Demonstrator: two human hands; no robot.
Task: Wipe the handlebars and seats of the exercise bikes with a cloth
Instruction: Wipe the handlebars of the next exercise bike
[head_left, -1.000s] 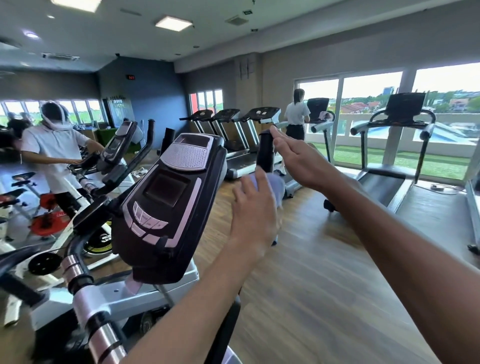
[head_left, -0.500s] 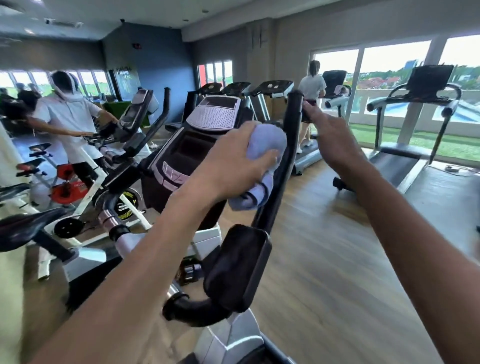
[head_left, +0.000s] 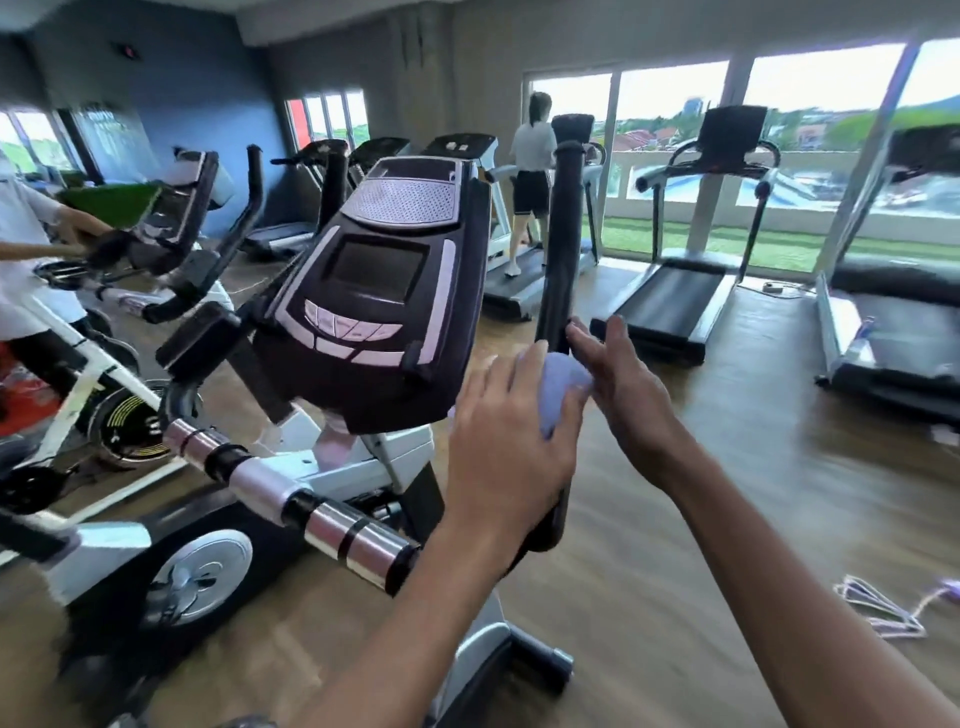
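Observation:
An exercise bike with a black console (head_left: 384, 312) stands in front of me. Its right upright handlebar (head_left: 563, 234), black and padded, rises beside the console. My left hand (head_left: 511, 441) grips a light blue cloth (head_left: 563, 387) low on that handlebar, and the hand hides the bar's lower part. My right hand (head_left: 618, 384) is just right of the cloth with fingers straight, its fingertips at the bar. A chrome-and-black grip bar (head_left: 291, 499) runs across the lower left. No seat of this bike is in view.
More exercise bikes (head_left: 176, 249) stand at the left, where a person in a white shirt (head_left: 26, 260) works. Treadmills (head_left: 691, 291) line the windows at the right; a person (head_left: 530, 182) stands on one. A cord (head_left: 883, 608) lies on the wooden floor at the lower right.
My left hand with the cloth has slid down the right handlebar from its upper part to its lower part. My right hand has come down from the bar's top to beside the cloth.

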